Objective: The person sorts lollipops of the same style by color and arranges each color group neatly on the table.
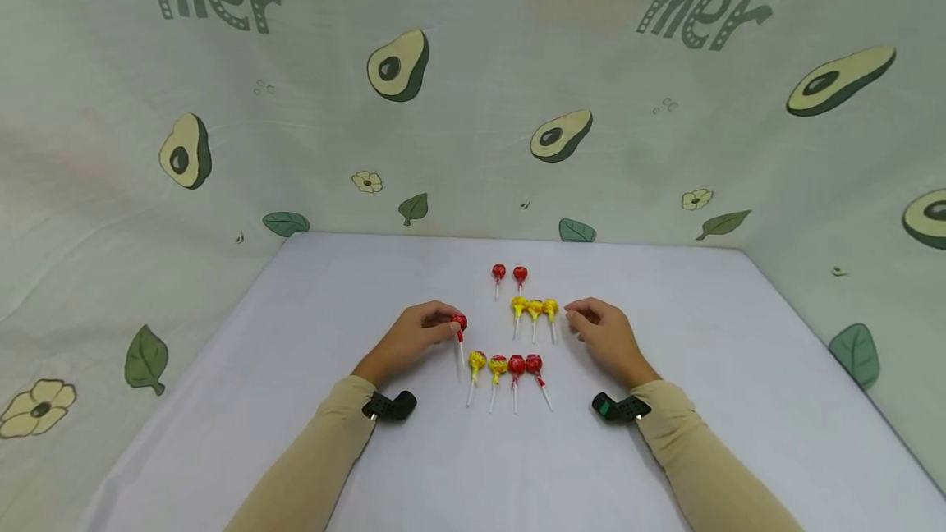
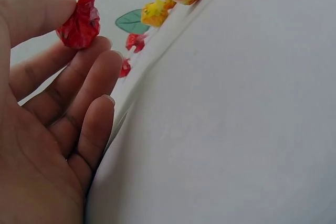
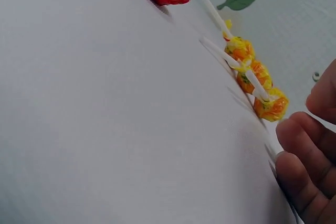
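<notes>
My left hand [image 1: 411, 337] pinches a red lollipop [image 1: 460, 322] by its wrapped head, thumb against the fingers, with the white stick pointing toward me. In the left wrist view the red wrapper [image 2: 81, 27] shows between thumb and fingertips. My right hand [image 1: 608, 337] lies on the right with loosely bent fingers and nothing in them. Closest to it is the rightmost yellow lollipop [image 1: 550, 307] of a middle row of three; the right wrist view shows this yellow lollipop [image 3: 271, 106] just beyond the fingertips.
Two red lollipops, one at left [image 1: 498, 271] and one at right [image 1: 521, 273], lie behind the yellow row. A front row has two yellow lollipops [image 1: 477, 360] and two red lollipops [image 1: 534, 364]. A white cloth covers the table [image 1: 458, 474]; a printed curtain [image 1: 473, 48] hangs behind.
</notes>
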Demonstrator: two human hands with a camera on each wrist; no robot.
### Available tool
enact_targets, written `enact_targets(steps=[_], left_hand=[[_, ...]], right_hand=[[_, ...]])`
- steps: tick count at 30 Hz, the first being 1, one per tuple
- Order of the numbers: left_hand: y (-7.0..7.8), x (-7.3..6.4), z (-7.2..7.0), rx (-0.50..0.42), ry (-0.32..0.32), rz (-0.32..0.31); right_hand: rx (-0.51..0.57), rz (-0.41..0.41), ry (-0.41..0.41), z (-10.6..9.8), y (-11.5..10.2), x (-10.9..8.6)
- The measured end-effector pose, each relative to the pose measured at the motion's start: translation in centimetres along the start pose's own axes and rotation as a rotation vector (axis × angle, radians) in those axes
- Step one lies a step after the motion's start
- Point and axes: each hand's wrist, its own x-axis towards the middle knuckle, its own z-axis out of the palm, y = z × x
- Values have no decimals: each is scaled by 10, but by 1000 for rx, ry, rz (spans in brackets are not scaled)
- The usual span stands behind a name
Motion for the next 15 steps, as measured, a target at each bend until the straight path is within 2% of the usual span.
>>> enact_targets(steps=[4, 10, 15], left_hand=[[0, 0, 1, -32, -2, 1], [0, 0, 2, -32, 6, -25], [0, 3, 3, -28, 19, -26]], right_hand=[[29, 0, 16, 2, -4, -4], [46, 7, -6, 4, -9, -11], [53, -33, -8, 6, -12, -15]])
